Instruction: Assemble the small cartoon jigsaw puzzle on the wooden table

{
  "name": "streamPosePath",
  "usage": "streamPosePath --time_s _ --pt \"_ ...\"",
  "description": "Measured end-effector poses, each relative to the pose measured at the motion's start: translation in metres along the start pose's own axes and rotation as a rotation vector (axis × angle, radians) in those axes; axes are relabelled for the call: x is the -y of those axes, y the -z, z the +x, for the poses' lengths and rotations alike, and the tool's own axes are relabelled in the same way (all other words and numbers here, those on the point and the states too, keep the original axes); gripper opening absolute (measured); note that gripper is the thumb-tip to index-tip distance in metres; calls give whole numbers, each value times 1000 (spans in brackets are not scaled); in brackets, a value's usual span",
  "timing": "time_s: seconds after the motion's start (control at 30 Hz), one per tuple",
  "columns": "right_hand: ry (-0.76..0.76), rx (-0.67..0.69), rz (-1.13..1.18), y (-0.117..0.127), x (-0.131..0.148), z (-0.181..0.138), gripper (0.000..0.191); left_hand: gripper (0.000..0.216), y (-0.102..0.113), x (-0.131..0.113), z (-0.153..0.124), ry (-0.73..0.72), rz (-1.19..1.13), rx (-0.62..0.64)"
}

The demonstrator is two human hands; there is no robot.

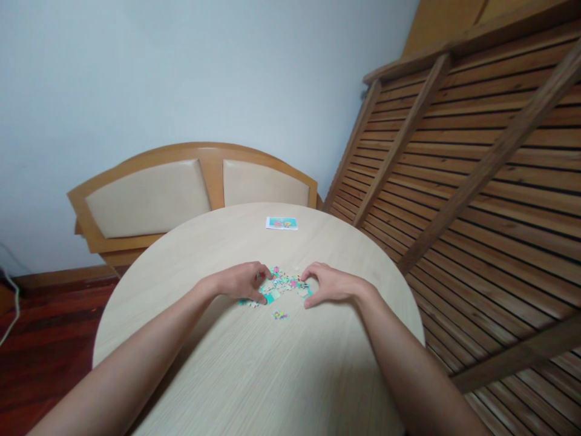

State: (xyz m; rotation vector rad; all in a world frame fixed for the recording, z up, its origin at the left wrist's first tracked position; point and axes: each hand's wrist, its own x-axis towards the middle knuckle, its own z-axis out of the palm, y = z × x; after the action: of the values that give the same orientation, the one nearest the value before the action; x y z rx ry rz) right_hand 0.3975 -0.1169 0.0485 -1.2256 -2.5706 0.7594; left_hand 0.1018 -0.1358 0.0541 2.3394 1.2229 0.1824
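Observation:
A loose pile of small jigsaw puzzle pieces (285,282), teal, pink, yellow and pale, lies on the round table between my hands. My left hand (242,282) curves around the pile's left side, thumb and fingers apart, with the fingertips at the pieces. Under and beside its thumb are some teal pieces (271,297). On the pile's right edge, my right hand (330,284) is likewise curved, its thumb and fingers spread. I see nothing gripped in either hand. A little nearer to me sits a small joined cluster of yellowish pieces (280,315), apart from the pile.
A small picture card (282,223) with a teal print lies toward the far side of the round wooden table (218,375). Behind the table stands a padded headboard (149,197) against the wall. A slatted wooden frame (454,175) leans at the right.

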Motion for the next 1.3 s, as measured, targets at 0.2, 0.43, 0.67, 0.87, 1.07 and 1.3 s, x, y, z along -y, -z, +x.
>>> streamPosePath --time_s 0.2,0.43,0.67,0.87,1.07,1.3 --pt "-63 39 -63 -1 6 -1 48 42 -12 -5 8 -48 9 11" --pt "-237 11 -125 3 15 -4 60 33 -12 -10 6 -12 17 44" --pt "-210 52 -59 5 19 -5 41 20 -10 -14 3 -38 24 75" --pt "-126 32 26 0 16 -1 32 22 -12 -14 4 -48 47 64" --pt "-46 -43 -67 -3 20 -1 36 26 -15 -15 4 -38 18 64" --pt "-29 -107 -174 -3 28 2 35 15 -15 -20 4 -96 113 60"
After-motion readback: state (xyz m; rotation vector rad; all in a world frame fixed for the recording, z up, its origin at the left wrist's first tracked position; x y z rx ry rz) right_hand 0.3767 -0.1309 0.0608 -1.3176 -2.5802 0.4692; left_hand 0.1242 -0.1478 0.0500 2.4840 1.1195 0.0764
